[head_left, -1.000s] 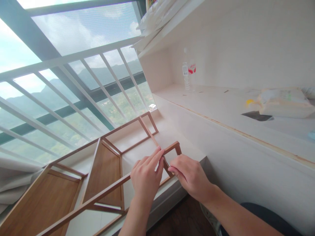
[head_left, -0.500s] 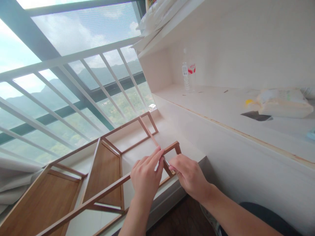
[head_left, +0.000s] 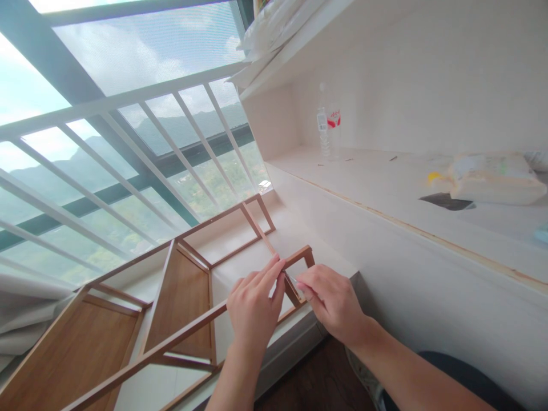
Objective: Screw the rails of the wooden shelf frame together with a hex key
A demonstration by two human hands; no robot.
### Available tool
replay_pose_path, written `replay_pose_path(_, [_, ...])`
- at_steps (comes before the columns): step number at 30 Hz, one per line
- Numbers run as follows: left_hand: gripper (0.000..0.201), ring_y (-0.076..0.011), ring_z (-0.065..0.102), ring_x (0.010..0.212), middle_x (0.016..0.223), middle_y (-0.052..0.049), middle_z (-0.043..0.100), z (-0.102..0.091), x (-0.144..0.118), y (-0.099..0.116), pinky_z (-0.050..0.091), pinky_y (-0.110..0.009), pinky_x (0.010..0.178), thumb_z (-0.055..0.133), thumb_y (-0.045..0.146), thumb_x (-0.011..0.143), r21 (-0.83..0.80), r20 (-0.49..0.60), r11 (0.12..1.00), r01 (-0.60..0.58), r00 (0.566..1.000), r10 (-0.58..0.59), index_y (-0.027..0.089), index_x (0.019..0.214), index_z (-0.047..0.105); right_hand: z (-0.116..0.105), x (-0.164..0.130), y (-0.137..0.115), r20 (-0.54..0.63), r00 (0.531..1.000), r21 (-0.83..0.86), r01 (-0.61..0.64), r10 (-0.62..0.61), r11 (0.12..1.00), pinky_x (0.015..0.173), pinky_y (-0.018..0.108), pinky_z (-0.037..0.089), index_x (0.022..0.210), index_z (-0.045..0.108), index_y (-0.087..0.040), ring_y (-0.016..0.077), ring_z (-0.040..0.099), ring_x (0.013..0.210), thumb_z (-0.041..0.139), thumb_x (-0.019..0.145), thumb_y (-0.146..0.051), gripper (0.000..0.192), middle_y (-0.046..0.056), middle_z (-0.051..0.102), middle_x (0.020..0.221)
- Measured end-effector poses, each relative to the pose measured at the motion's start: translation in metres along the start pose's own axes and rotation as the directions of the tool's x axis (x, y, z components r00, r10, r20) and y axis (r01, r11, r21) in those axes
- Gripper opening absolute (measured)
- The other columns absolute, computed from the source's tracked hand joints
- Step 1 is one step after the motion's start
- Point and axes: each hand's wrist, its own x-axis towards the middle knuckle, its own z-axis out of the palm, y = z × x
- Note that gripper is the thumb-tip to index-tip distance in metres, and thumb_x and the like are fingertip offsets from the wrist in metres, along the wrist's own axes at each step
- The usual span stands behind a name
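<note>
A brown wooden shelf frame (head_left: 188, 331) lies on its side along the window, with flat shelf panels (head_left: 182, 302) set between its rails. My left hand (head_left: 254, 302) closes around the long near rail close to its right end, fingertips pinched at the joint with a thin crosspiece. Just to the right, my right hand (head_left: 331, 299) is closed on a thin silver tool (head_left: 293, 278) that points at that joint. Most of the tool is hidden in my fist, so its exact kind does not show.
On the right, a white built-in shelf (head_left: 368, 177) holds a clear plastic bottle (head_left: 329, 131), a few small dark pieces and a plastic-wrapped package (head_left: 492, 180). White railing bars (head_left: 192, 142) cross the window. A grey curtain (head_left: 29, 319) hangs at the left.
My right hand has turned at the wrist and shifted slightly right, and less of the silver tool shows. The left hand and the frame stay put.
</note>
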Motion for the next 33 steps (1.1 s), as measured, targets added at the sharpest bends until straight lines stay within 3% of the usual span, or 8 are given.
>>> replay_pose_path(7, [0.025,-0.0149,0.075,0.082,0.117,0.007,0.076,-0.0006,-0.001,0.0007,0.049,-0.032,0.072,0.065,0.025,0.094,-0.007,0.005,1.0,0.01,1.0,-0.01,0.032,0.116,0.073,0.002,0.0002,-0.0014,-0.001,0.988,0.076,-0.153,0.154,0.985,0.067,0.03,0.04,0.075,0.061,-0.019,0.0154,0.053,0.069,0.049,0.102,-0.022,0.029,0.002,0.058,0.07])
replay_pose_path(11, [0.024,-0.0148,0.075,0.081,0.117,0.007,0.077,-0.0001,-0.0005,0.0007,0.049,-0.032,0.072,0.065,0.024,0.093,-0.005,0.004,1.0,0.006,1.0,-0.006,0.032,0.115,0.073,0.0016,-0.0002,-0.0037,0.1,0.943,0.238,-0.331,0.316,0.913,0.064,0.028,0.04,0.072,0.068,-0.018,0.0138,0.055,0.064,0.048,0.103,-0.03,0.038,0.001,0.059,0.067])
replay_pose_path(15, [0.025,-0.0154,0.075,0.081,0.117,0.006,0.077,-0.0006,-0.0003,0.0004,0.05,-0.032,0.072,0.065,0.024,0.093,-0.002,0.0,1.0,0.01,1.0,-0.01,0.032,0.115,0.074,0.0011,0.001,-0.0068,0.198,0.912,0.354,-0.408,0.359,0.842,0.066,0.027,0.043,0.073,0.072,-0.018,0.014,0.059,0.066,0.049,0.102,-0.034,0.04,0.001,0.063,0.068])
replay_pose_path(19, [0.024,-0.0149,0.075,0.079,0.116,0.006,0.077,-0.0016,-0.0003,0.0006,0.05,-0.032,0.073,0.066,0.023,0.093,0.001,-0.012,1.0,0.006,1.0,-0.006,0.031,0.114,0.074,0.0016,0.0019,-0.0089,0.231,0.909,0.376,-0.412,0.347,0.83,0.068,0.028,0.043,0.075,0.072,-0.017,0.0143,0.059,0.068,0.049,0.102,-0.034,0.039,0.002,0.063,0.069])
replay_pose_path(24, [0.024,-0.0149,0.075,0.08,0.116,0.006,0.077,-0.0016,-0.0001,0.0005,0.05,-0.031,0.072,0.065,0.024,0.093,0.001,-0.001,1.0,0.002,1.0,-0.002,0.031,0.115,0.074,0.0024,0.0016,-0.009,0.169,0.929,0.32,-0.368,0.329,0.873,0.065,0.028,0.04,0.073,0.065,-0.018,0.0136,0.054,0.066,0.052,0.1,-0.03,0.032,0.0,0.059,0.069])
replay_pose_path(29, [0.024,-0.0163,0.075,0.081,0.116,0.003,0.077,-0.0021,0.0004,0.0006,0.051,-0.031,0.073,0.064,0.024,0.094,-0.004,0.011,1.0,0.005,1.0,-0.005,0.031,0.115,0.074,0.0049,-0.0011,-0.0079,0.089,0.965,0.257,-0.26,0.245,0.931,0.062,0.027,0.038,0.069,0.05,-0.021,0.0128,0.048,0.063,0.052,0.099,-0.024,0.03,-0.002,0.05,0.066])
replay_pose_path(33, [0.025,-0.0163,0.075,0.081,0.117,0.003,0.077,-0.0024,-0.0001,0.0011,0.051,-0.032,0.073,0.064,0.024,0.094,-0.005,0.012,1.0,0.007,1.0,-0.007,0.031,0.116,0.073,0.0071,-0.003,-0.0061,0.082,0.981,0.195,-0.188,0.175,0.963,0.064,0.028,0.037,0.07,0.047,-0.021,0.0133,0.047,0.064,0.051,0.099,-0.022,0.029,-0.002,0.049,0.068])
